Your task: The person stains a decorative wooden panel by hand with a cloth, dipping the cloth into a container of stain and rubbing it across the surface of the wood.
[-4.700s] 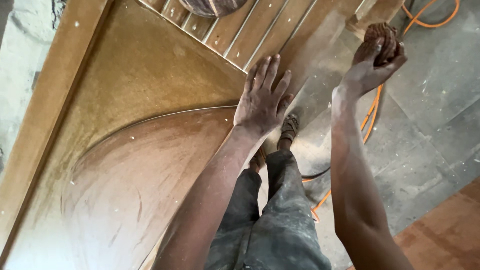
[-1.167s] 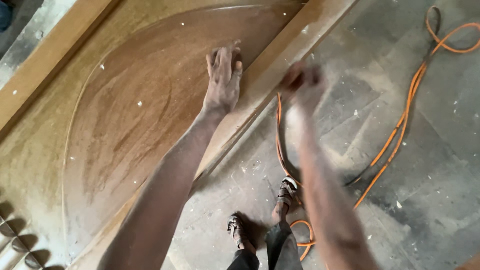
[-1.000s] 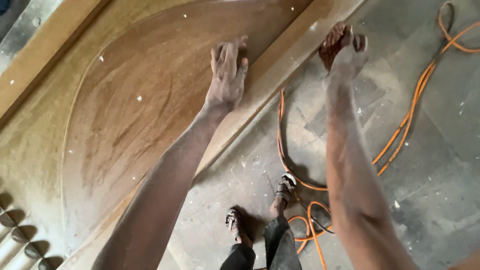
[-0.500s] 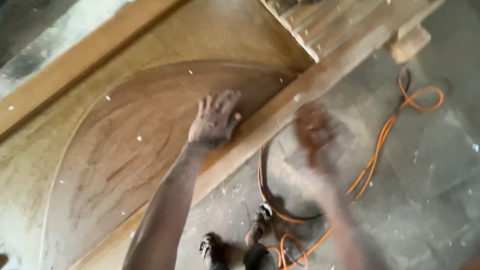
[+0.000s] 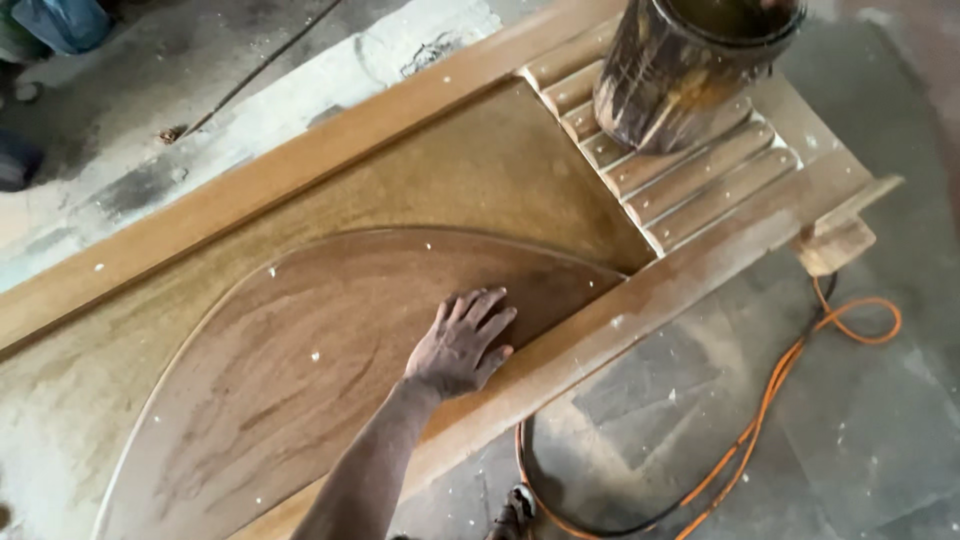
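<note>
A large wooden door lies flat, stained brown, with a darker curved raised panel in its middle. My left hand rests flat on that panel near the door's near rail, fingers spread, holding nothing. My right hand is out of the picture. A stain-smeared bucket stands on the ribbed slats at the door's far right end.
An orange cable loops over the grey stone floor to the right of the door. A small wooden block sticks out under the door's corner. My sandalled foot shows at the bottom. Pale dusty concrete lies beyond the door.
The view has swung right, bringing the bucket and slats into sight. My right hand, which held a brown wad and moved in a blur beside the door, has left the picture. The left hand stays planted.
</note>
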